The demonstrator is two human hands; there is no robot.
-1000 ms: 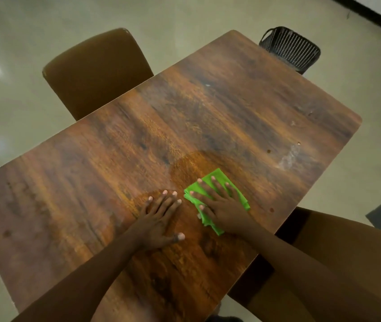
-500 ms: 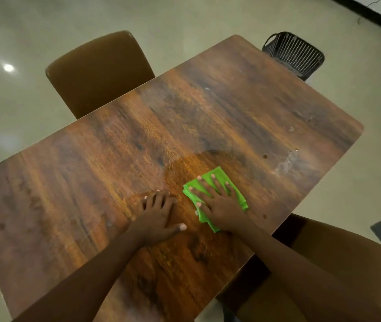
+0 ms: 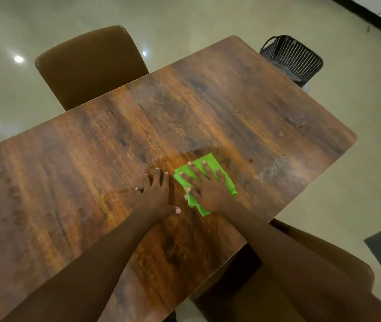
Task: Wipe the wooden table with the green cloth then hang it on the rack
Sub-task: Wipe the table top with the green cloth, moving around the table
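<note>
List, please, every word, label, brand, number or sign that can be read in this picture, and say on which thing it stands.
None: no readable text shows anywhere.
The green cloth is plain.
The wooden table shows only grain and smudges.
The two brown chairs and the black basket carry no visible label.

Both bare forearms extend forward, roughly parallel. The left hand (image 3: 155, 197) lies flat, palm down, fingers together, thumb splayed toward the right hand (image 3: 208, 188). The right hand lies flat, palm down, fingers spread, just beside the left
</note>
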